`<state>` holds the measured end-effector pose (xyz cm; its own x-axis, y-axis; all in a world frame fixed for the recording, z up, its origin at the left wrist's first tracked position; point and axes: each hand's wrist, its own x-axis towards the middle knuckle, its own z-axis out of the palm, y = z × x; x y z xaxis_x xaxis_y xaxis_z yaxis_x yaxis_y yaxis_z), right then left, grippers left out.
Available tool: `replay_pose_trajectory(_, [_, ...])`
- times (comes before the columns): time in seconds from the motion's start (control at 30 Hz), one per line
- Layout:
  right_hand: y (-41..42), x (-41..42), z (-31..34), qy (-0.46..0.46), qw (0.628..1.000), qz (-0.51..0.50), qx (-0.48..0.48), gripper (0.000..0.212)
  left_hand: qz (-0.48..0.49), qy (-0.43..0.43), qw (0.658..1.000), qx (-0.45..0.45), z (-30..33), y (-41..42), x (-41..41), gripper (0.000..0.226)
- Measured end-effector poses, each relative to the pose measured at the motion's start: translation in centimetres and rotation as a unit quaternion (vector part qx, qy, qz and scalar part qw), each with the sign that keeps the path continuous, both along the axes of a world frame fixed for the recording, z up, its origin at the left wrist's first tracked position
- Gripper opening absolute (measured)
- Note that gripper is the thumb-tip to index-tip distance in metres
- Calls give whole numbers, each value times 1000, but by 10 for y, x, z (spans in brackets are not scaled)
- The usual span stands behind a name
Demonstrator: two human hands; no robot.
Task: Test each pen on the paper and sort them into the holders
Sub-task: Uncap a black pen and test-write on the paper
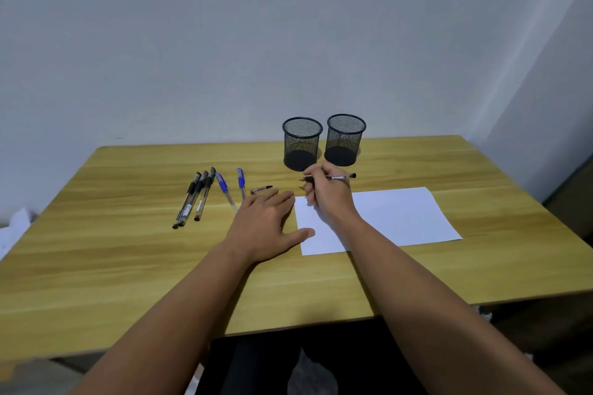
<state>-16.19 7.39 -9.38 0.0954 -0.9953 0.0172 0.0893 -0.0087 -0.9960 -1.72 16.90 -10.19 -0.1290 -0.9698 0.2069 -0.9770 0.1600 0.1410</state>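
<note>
One black pen (333, 177) lies crosswise at frame centre, pinched in the curled fingers of the right hand (327, 199), its tip pointing left above the far left corner of the white paper (385, 218). Left hand (266, 224) rests flat, fingers straight, thumb on the paper. A loose pen cap (260, 190) lies just beyond its fingertips. Two mesh holders (302, 143) stand behind.

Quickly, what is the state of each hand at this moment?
Left hand: open, fingers straight, resting flat on the table with the thumb on the paper.
Right hand: grips a black pen.
</note>
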Motion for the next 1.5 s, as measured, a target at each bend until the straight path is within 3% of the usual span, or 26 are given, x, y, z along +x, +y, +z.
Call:
replay_pose_trajectory(0.1, [-2, -1, 4, 15, 999, 35, 34, 22, 5, 2, 1000, -9, -3, 2, 1, 92])
replay_pose_trajectory(0.3, [7, 2, -11, 61, 996, 36, -57, 49, 18, -4, 1000, -23, -2, 6, -1, 91])
replay_pose_trajectory(1.13, [1, 2, -14, 220, 970, 3, -107, 31, 29, 8, 999, -35, -2, 6, -2, 88])
replay_pose_trajectory(1.5, [3, -1, -10, 144, 987, -14, -71, 34, 31, 20, 999, -23, -1, 4, 0, 88])
